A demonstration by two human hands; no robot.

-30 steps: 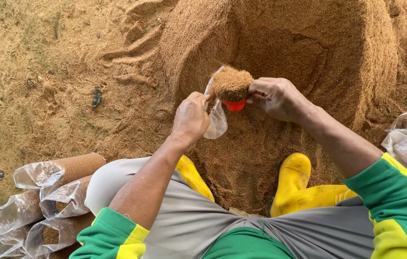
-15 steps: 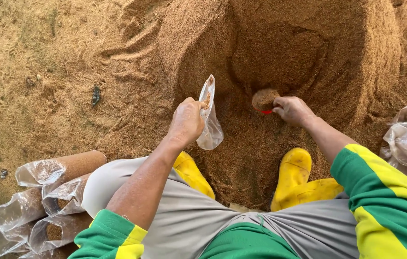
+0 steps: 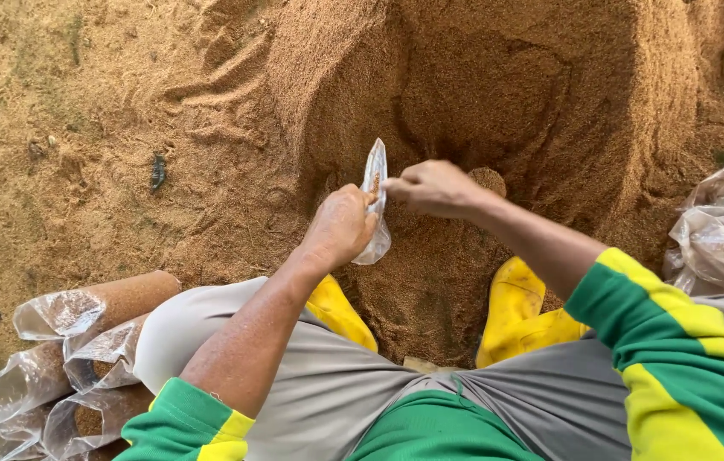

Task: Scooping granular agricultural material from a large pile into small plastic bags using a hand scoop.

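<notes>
My left hand (image 3: 340,227) reaches forward, fingers curled tight around the clear plastic bag (image 3: 375,205); my right hand (image 3: 432,188), just beside the bag, pinches its top edge.

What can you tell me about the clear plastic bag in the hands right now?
The clear plastic bag is small, thin and see-through, crumpled and narrow, held roughly upright over the sawdust pile. The left hand grips its lower part, where the rounded bottom bulges out below the fist. The right hand pinches its upper edge. A few brown grains show inside; it looks almost empty.
</notes>
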